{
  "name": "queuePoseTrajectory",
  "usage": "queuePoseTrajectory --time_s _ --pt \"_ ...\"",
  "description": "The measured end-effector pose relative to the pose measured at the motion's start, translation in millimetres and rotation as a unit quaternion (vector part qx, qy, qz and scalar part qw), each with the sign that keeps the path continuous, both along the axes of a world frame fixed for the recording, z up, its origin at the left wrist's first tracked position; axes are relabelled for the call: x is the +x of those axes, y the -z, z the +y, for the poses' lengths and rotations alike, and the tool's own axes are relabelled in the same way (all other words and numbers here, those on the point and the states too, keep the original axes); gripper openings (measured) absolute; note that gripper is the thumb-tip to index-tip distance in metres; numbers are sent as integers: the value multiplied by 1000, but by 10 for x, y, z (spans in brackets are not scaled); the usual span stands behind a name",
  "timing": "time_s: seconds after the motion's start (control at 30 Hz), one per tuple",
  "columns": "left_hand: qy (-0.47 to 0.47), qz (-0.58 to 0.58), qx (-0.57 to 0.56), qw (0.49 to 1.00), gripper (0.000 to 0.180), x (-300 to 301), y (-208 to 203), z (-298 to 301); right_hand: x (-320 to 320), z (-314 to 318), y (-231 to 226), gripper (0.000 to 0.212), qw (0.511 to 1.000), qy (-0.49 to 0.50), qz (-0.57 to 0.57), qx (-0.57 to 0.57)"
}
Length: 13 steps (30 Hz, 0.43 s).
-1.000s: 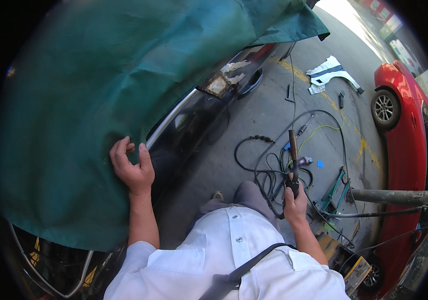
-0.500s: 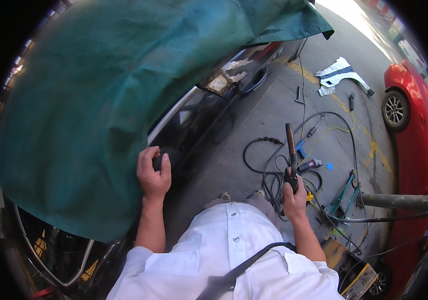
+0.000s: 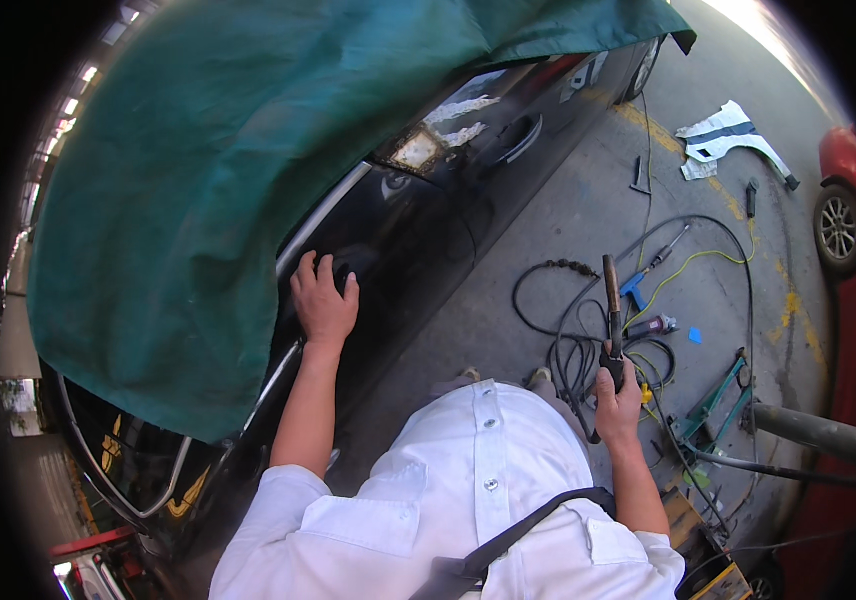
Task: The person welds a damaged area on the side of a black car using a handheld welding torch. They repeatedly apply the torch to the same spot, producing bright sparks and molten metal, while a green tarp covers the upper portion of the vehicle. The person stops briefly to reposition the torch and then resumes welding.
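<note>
My left hand [image 3: 324, 303] rests with fingers spread on the side of a black car [image 3: 398, 240], just below the edge of a green cover [image 3: 168, 220]. My right hand [image 3: 619, 398] grips the dark handle of a welding torch [image 3: 612, 290], whose coppery nozzle points up and away from me. A black cable loops on the floor close to that hand. Farther along the car's side is a squarish patch of bare, browned metal [image 3: 415, 152], with a door handle [image 3: 523, 140] beyond it.
Coiled cables, a blue-handled tool [image 3: 634, 290], a grinder [image 3: 653, 327] and a hammer [image 3: 640, 175] lie on the grey floor. A white fender [image 3: 733, 138] lies farther off. At the right are a green metal frame [image 3: 718, 405], a thick pole [image 3: 818, 433] and a red car [image 3: 853, 310].
My left hand has gone from half curled at the cover's edge to spread on the car's side, slightly higher. The view has shifted; my right hand keeps its hold on the welding torch.
</note>
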<state>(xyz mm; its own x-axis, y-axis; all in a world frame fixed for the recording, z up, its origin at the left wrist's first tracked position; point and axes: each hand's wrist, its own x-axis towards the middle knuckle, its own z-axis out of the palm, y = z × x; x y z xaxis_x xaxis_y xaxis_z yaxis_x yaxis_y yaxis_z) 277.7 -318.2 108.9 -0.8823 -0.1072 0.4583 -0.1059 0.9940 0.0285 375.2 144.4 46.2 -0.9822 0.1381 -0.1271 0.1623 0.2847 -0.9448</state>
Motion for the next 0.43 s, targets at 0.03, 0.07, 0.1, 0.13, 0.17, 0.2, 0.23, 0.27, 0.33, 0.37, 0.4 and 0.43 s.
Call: queuePoseTrajectory --time_s 0.03,0.07,0.1,0.13,0.17,0.2,0.23,0.27,0.33,0.37,0.4,0.43 --pt "8 4 -1 1000 46 27 34 5 -3 45 40 51 1000 7 -15 -6" --pt "19 11 -6 1000 44 52 64 14 -19 79 74 49 1000 6 -12 -3" --pt "31 18 -11 999 43 77 94 28 -36 108 99 48 1000 6 -14 -4" --pt "49 25 23 998 42 117 141 55 -50 139 113 48 1000 6 -13 -6" --pt "67 33 57 996 40 171 196 90 -84 147 119 47 1000 16 -18 -4" --pt "85 41 91 991 39 235 251 117 -101 159 98 47 999 34 -14 -23" --pt "99 43 123 987 35 306 336 164 -123 162 68 47 998 53 -10 -43" --pt "119 52 158 979 31 361 434 204 -146 149 35 47 995 69 -1 -76" --pt "77 -40 391 916 28 504 681 296 -217 236 -87 48 984 130 -16 -117" --pt "53 -108 424 898 28 535 802 278 -235 306 -149 49 975 156 27 -155" --pt "32 -186 454 871 29 562 942 255 -252 456 -220 50 960 202 45 -190" --pt "13 -270 479 835 29 584 1082 216 -5 517 -320 50 956 235 36 -173"
